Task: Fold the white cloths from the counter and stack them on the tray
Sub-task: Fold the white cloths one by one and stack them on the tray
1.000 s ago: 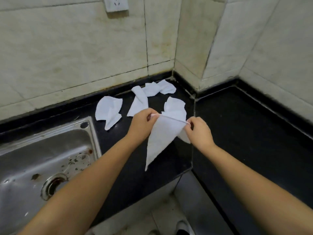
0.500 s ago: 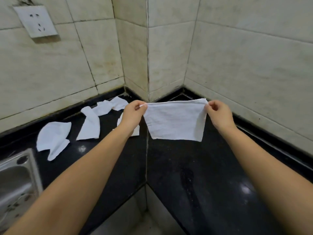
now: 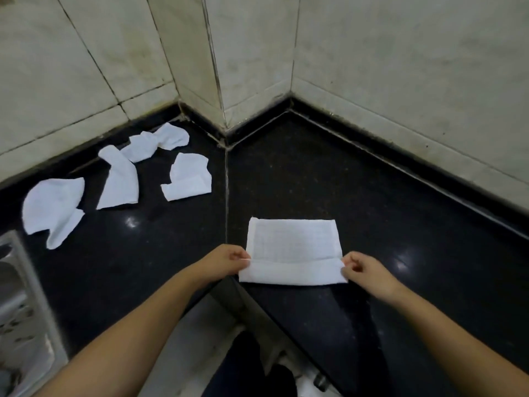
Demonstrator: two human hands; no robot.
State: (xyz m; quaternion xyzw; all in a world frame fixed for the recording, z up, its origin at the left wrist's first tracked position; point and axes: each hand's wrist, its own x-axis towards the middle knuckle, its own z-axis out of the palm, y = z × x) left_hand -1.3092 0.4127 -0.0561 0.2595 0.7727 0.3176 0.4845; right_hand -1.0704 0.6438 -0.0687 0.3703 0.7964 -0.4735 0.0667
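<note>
First fold of one white cloth at the near edge of the black stone bench.

The flat white rectangular cloth [image 3: 292, 250] lies on the glossy black stone bench [image 3: 372, 196], its long axis running from 9 o'clock to 3 o'clock, between the two hands. The left hand [image 3: 229, 260] pinches its near left corner and the right hand [image 3: 363, 272] pinches its near right corner, thumb against curled fingers; both are equally near. A narrow near strip is turned up, so the rest of the cloth lies at 12 o'clock from the fingers, and I judge the fold must travel that way. Four more crumpled white cloths [image 3: 186, 177] wait at 10 o'clock, well apart, which makes five in all. No tray is visible. A steel sink [image 3: 20, 296] shows at 8 o'clock.
</note>
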